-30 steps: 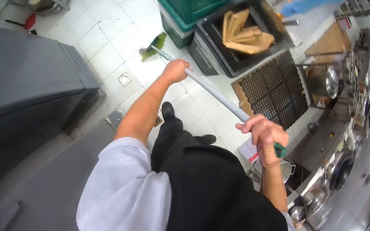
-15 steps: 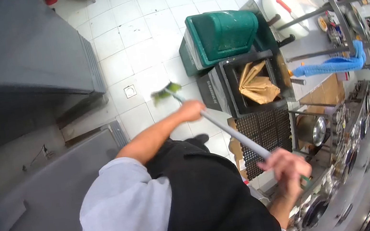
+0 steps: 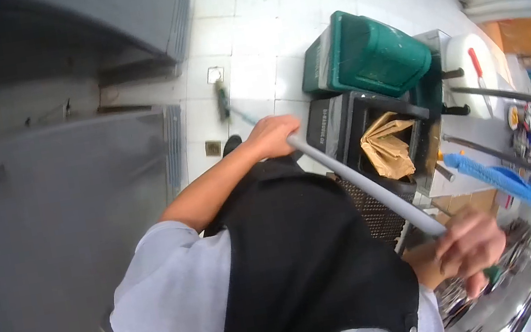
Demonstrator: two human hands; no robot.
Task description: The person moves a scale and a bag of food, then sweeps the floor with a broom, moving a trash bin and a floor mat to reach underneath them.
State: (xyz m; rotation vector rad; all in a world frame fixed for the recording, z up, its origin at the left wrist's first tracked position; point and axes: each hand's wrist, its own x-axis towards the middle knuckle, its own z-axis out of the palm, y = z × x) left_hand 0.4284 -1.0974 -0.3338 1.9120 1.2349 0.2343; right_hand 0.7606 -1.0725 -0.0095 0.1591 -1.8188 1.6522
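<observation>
A broom with a long grey handle (image 3: pixel 369 185) slants across the view. Its green bristle head (image 3: pixel 222 100) is on the white tiled floor, blurred by motion, just below a small square drain cover (image 3: pixel 215 74). My left hand (image 3: pixel 276 135) is closed round the lower part of the handle. At the handle's upper end, my right hand (image 3: pixel 470 246) is wrapped round it, partly blurred, with a bit of green showing beside the fingers.
Right of the broom stand a green swing-lid bin (image 3: pixel 376 54) and a black bin (image 3: pixel 351 126) with brown paper (image 3: pixel 389 146) in it. Grey cabinets (image 3: pixel 72 176) line the left. A blue cloth (image 3: pixel 500 177) hangs from a rack at right.
The view has turned, so the bins appear further right and the cabinets fill more of the left. The broom head is now beside the drain cover. Both hands still hold the handle.
</observation>
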